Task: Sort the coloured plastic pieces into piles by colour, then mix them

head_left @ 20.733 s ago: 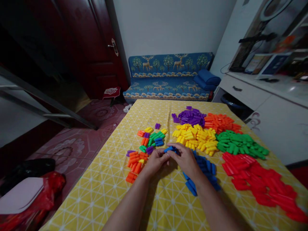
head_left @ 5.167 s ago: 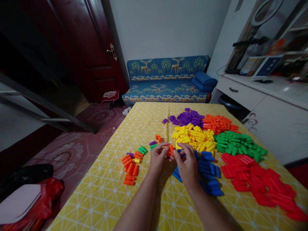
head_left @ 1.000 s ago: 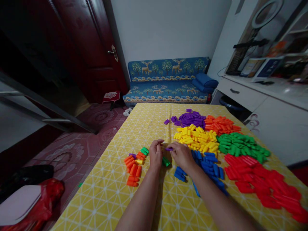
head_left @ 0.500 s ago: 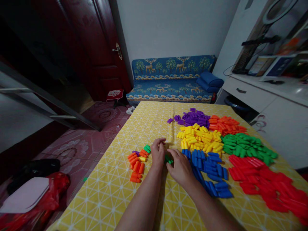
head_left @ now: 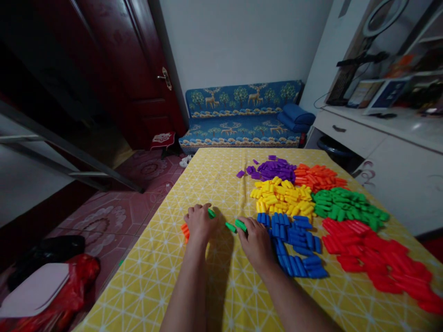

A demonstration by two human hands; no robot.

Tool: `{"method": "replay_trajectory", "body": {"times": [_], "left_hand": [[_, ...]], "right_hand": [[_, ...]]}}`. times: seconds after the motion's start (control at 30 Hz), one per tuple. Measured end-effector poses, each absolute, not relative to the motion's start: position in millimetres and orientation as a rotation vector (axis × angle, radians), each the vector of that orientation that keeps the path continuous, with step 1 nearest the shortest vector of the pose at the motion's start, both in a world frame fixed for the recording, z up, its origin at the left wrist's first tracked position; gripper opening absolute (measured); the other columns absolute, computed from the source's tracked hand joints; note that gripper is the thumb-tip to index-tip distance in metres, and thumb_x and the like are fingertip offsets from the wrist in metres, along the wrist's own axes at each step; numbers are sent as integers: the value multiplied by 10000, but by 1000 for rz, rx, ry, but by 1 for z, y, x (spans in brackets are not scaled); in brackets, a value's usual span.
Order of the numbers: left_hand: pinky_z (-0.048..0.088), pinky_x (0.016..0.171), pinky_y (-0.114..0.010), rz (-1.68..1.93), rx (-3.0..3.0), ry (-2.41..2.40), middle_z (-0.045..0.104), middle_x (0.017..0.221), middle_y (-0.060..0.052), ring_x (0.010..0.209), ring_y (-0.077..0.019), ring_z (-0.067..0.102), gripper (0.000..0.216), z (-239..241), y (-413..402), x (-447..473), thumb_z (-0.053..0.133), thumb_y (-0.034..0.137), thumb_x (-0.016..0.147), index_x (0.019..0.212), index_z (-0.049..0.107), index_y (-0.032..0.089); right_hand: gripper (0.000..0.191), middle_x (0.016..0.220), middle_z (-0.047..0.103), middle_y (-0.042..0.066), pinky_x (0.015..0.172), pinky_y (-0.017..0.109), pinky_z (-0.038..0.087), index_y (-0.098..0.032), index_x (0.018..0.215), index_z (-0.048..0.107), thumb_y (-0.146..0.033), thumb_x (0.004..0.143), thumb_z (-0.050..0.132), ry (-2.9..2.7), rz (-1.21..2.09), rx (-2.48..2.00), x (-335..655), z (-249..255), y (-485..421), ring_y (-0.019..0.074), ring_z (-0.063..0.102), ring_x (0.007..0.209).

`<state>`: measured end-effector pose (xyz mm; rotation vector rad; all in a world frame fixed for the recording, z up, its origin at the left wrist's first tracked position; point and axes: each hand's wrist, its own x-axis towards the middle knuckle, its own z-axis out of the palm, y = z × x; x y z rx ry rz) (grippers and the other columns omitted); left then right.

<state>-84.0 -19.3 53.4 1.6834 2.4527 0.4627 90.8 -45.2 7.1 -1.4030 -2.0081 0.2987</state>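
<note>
Left hand lies knuckles-up on the yellow tablecloth, fingers curled together over a small mixed cluster — an orange piece peeks out at its left edge, a green piece at its right; whether it grips anything cannot be told. Right hand rests just left of the blue pile, fingertips closed on a green peg, long axis running up-left to down-right, near end hidden under the fingers. A 2nd green peg lies loose between the 2 hands, same diagonal, touching neither.
</note>
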Motion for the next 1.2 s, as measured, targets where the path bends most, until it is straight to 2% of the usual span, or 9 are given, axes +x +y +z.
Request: {"method": "replay_trajectory", "body": {"times": [0.17,0.3,0.4,0.5,0.67,0.77,0.87,1.0,1.2], "left_hand": [[301,991,-607,251,1695,2425,570,1309,-110,1206,-373,468,513,54,-31,-96,659,514,737,1220,628,344],[327,1005,-524,324,1786,2434,545,1367,-94,1239,-327,467,460,41,-33,-88,622,410,822,1276,586,342],[362,979,-435,462,1910,2421,592,1325,-95,1199,-287,509,469,28,-27,-76,588,303,857,1325,554,295],[388,942,-406,606,1984,2352,658,1218,-91,1115,-274,565,459,21,-14,-64,582,238,853,1312,570,266],[424,910,-386,1048,2016,2007,712,1010,-85,979,-246,624,291,18,6,-44,587,167,833,1092,702,231],[469,841,-341,1424,1787,1659,713,963,-80,916,-211,639,205,16,7,-30,583,187,838,983,726,209],[495,722,-286,1689,1220,1419,708,940,-76,833,-179,650,216,12,6,-15,631,288,814,985,703,178],[483,627,-246,1754,674,1143,676,856,-39,698,-136,628,379,9,5,2,734,393,711,996,650,158],[491,753,-255,1781,923,1245,685,934,-58,831,-145,628,260,11,-3,8,668,286,780,1010,661,165]], "right_hand": [[223,1092,705,51,895,381,427,-216,1101,646,-172,893,579,-2027,327,-1418,90,12,-48,237,628,1018],[216,1082,710,48,882,385,431,-229,1093,650,-185,890,590,-2019,332,-1410,89,12,-47,243,634,1000],[205,1073,713,46,868,387,443,-226,1083,646,-184,892,587,-1990,327,-1390,89,10,-46,242,644,990],[203,1059,713,56,863,379,461,-210,1094,634,-192,902,573,-1920,345,-1348,89,6,-44,233,648,978],[150,982,694,56,830,359,494,-205,1046,619,-228,902,585,-1735,417,-1253,91,4,-43,215,635,916],[123,1028,654,69,885,358,492,-206,1023,626,-240,912,586,-1612,429,-1115,93,9,-42,205,610,988],[125,1044,632,72,918,375,484,-215,1019,653,-248,907,609,-1493,371,-1065,96,16,-41,204,594,1021],[122,988,650,61,841,351,511,-215,1017,656,-237,906,610,-1393,391,-1027,97,19,-40,192,613,956],[148,947,666,55,750,319,529,-199,1003,618,-302,895,619,-1245,574,-1076,95,10,-40,179,639,851]]}}
